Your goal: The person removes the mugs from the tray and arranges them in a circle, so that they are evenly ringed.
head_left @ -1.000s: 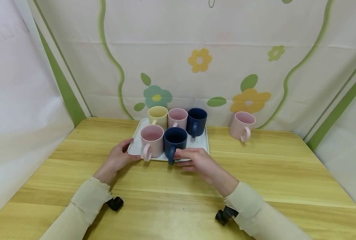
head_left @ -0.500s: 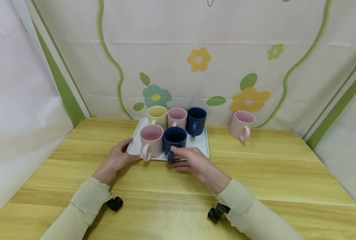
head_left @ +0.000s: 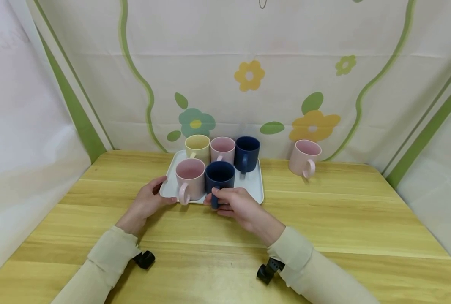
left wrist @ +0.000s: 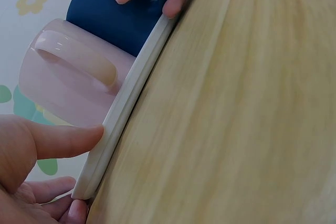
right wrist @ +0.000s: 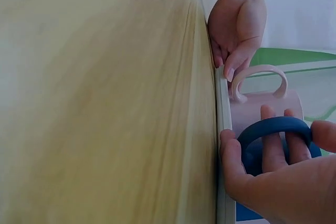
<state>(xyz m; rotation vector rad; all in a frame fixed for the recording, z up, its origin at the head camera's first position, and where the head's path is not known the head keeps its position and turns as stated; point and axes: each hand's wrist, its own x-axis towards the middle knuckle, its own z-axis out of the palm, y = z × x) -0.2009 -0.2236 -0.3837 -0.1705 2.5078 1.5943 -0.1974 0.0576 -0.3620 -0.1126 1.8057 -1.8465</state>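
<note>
A white rectangular tray (head_left: 253, 185) holds several mugs. My left hand (head_left: 149, 197) grips its near left corner, the thumb on the front edge and fingers around the side. At the tray's front stand a pink mug (head_left: 195, 182) and a navy mug (head_left: 225, 180). My right hand (head_left: 244, 207) holds that navy mug by its handle; in the right wrist view, fingers pass through the handle (right wrist: 275, 125) and the thumb lies near its top. Behind them are a yellow mug (head_left: 199, 154), another pink mug (head_left: 225, 155) and a second navy mug (head_left: 250, 159).
A lone pink mug (head_left: 300, 161) stands on the wooden table (head_left: 324, 219) to the right of the tray, near the back edge. A white curtain (head_left: 195, 88) with printed flowers hangs behind the table.
My right hand has moved left, and its fingers have gone through the front navy mug's handle and closed on it. The left hand keeps its grip on the tray corner; the mugs stay in place.
</note>
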